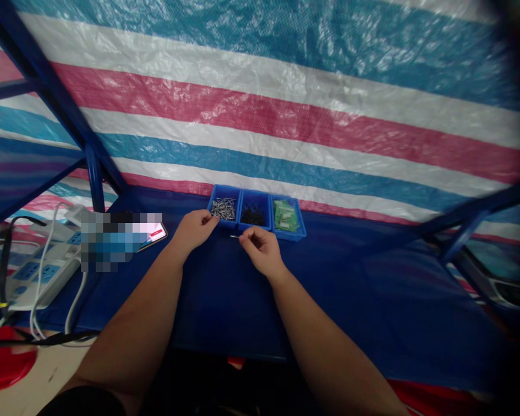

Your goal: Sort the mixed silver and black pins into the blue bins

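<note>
My right hand (263,251) is pinched on a thin silver metal pin (234,236), which points left from the fingertips just above the blue table. My left hand (196,228) is closed, its fingertips at the front left corner of the left blue bin (214,196); whatever lies between them is hidden. Many small silver metal pins (224,208) fill that bin. The middle blue bin (255,197) holds small black parts (252,215), too small to name. In the right blue bin (301,222) lies a green bag (281,211) with pale, short pieces.
A lit phone (156,231), partly pixelated, lies left of my left forearm. White power strips (47,271) with cables crowd the table's left end. Blue metal frame posts (94,179) stand left and right, and a striped plastic sheet (260,110) hangs behind the bins.
</note>
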Demonstrator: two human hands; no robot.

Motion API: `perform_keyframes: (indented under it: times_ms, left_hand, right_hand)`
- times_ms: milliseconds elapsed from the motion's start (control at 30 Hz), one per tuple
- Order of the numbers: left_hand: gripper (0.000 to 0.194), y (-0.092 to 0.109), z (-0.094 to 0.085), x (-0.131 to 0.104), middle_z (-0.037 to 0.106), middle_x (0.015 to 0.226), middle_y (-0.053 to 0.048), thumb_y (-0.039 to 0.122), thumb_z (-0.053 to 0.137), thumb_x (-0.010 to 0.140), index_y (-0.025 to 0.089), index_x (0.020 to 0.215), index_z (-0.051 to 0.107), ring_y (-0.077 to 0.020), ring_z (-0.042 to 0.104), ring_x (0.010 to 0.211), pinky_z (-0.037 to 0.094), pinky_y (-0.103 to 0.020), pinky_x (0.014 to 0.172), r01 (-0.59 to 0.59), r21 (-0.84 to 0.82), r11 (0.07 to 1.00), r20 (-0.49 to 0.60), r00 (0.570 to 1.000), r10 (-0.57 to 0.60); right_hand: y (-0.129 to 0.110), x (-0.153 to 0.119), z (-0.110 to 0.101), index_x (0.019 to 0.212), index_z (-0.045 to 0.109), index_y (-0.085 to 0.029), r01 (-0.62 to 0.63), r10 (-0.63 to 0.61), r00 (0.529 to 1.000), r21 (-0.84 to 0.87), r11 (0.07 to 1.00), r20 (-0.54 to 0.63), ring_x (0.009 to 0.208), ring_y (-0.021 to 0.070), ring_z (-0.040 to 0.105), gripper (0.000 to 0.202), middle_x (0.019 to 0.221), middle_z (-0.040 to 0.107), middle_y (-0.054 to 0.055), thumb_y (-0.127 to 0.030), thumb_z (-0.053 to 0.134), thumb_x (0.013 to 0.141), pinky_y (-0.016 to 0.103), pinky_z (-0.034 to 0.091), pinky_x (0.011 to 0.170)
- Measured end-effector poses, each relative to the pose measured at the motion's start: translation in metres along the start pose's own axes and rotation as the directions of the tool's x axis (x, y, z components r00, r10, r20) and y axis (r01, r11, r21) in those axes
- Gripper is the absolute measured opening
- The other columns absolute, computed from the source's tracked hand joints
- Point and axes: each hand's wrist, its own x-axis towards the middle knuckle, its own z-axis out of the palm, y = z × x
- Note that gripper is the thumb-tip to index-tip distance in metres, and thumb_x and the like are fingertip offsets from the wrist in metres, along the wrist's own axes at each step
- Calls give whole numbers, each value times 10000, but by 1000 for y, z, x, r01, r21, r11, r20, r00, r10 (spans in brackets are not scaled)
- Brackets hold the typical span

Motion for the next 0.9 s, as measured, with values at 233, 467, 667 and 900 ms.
perform_keyframes:
  times_ms: [233, 467, 667, 900]
  left_hand:
    - [382, -3, -1, 2, 526, 592, 15, 492, 538, 904, 208, 648, 516, -160, 511, 613, 341, -291, 597, 94, -56, 994, -160, 982, -102]
    - [227, -12, 8, 3, 612, 762, 7, 414, 651, 842, 214, 925, 584, -178, 594, 716, 437, -300, 708, 121, -122, 985, -231, 962, -147]
    - [243, -16, 14, 4, 602, 758, 15, 384, 662, 844, 216, 993, 569, -178, 601, 712, 441, -301, 702, 138, -153, 979, -196, 966, -167]
    - [247, -20, 15, 6, 591, 748, 24, 384, 660, 850, 226, 1006, 553, -171, 593, 684, 432, -297, 677, 143, -145, 979, -183, 969, -169]
  right_hand:
    - [8, 13, 13, 1414, 484, -285, -57, 36, 989, 142, 988, 146, 747, 151, 666, 589, 1147, 692, 76, -383, 695, 873, 249, 492, 536]
    - [19, -1, -2, 1126, 634, -206, 6, 7, 995, -118, 993, 104, 620, 115, 567, 250, 817, 654, 10, -333, 628, 911, 251, 450, 572]
    - [25, -2, -1, 1000, 663, -194, -32, 64, 985, -193, 981, 161, 587, 114, 532, 164, 713, 613, -14, -312, 602, 904, 250, 426, 580]
    - [29, -2, -1, 941, 677, -190, -44, 74, 983, -179, 983, 168, 606, 120, 539, 150, 737, 635, 2, -313, 599, 903, 245, 410, 572]
